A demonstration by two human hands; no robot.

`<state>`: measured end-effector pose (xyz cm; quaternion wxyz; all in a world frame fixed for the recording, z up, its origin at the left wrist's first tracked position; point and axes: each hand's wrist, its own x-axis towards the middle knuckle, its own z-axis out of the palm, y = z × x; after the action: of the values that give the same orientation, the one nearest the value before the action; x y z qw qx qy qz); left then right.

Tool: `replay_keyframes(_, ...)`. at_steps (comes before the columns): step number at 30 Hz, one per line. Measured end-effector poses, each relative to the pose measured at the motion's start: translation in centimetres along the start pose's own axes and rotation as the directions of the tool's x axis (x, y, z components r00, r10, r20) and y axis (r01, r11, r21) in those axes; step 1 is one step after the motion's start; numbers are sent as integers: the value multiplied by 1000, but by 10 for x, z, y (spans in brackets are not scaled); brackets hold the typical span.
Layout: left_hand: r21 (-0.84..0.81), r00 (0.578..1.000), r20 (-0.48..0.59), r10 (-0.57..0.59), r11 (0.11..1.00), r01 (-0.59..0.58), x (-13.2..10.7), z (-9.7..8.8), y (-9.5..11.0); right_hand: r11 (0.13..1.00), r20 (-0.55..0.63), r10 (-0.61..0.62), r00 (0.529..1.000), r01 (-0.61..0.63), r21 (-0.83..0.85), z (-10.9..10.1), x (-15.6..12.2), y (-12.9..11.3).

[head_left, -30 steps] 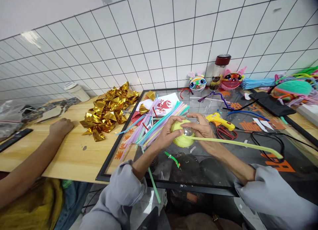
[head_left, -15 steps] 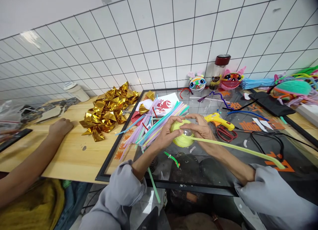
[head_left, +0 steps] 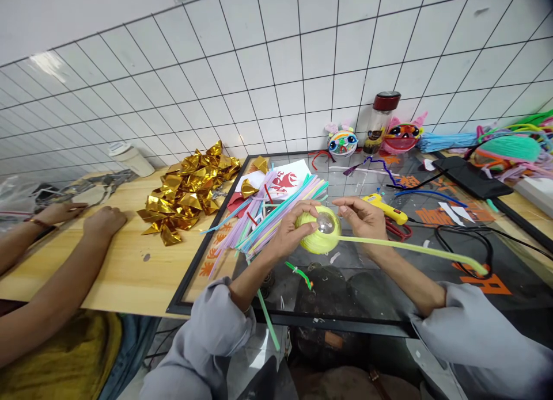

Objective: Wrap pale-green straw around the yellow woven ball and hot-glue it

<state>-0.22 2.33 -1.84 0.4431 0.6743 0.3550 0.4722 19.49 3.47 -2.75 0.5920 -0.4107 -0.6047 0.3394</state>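
Held in my left hand is a clear ball wrapped in yellow pipe cleaner, with a bare round patch of clear plastic facing up. My thumb presses its near side and the fingers curve over the far side. From the ball a long yellow pipe cleaner end sticks out to the right, passing in front of my right wrist. My right hand hovers just right of the ball, not touching it, its thumb and fingers apart with nothing seen between them.
Pipe cleaners lie left of the ball. A yellow glue gun and red scissors sit behind my right hand, near a black cable. Gold folded paper and a co-worker's hand are left; a bottle stands behind.
My right hand has let go of the ball and moved right, its fingers opening. The clear patch shows more fully. A co-worker's second hand has come into view at the left.
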Motion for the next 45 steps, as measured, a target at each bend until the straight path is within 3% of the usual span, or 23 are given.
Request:
replay_keyframes(6, -12, 1000, 2, -3, 1000, 3, -1, 0, -1, 1000, -5, 17, 1000, -17, -5, 3, -1, -3)
replay_keyframes(10, -45, 1000, 8, -12, 999, 13, 1, -2, -5, 999, 31, -38, 999, 39, -24, 3, -2, -7)
replay_keyframes(16, -116, 999, -13, -42, 992, 40, 4, -5, -15, 985, 187, -144, 972, 158, -67, 0, -3, -14)
replay_keyframes(21, -165, 999, -15, -51, 985, 48, 6, -7, -22, 964, 372, -234, 898, 263, -28, -1, -5, -22)
replay_keyframes(23, -168, 999, -12, -49, 985, 47, 7, -7, -23, 961, 381, -253, 889, 276, -7, -1, -6, -24)
replay_keyframes(29, -179, 999, -25, -36, 983, 31, 7, -7, -24, 989, 224, -146, 964, 148, 8, 1, -4, -18)
replay_keyframes(35, -175, 999, -25, -45, 984, 40, 7, -8, -25, 999, 152, 47, 987, -46, -4, 1, 1, -11)
replay_keyframes(39, -189, 998, -24, -53, 981, 47, 7, -8, -25, 991, 163, 127, 979, -133, 29, 1, 2, -5)
replay_keyframes(45, -203, 996, -44, -76, 977, 65, 7, -8, -24, 988, 281, 136, 950, -151, 35, -1, 4, -2)
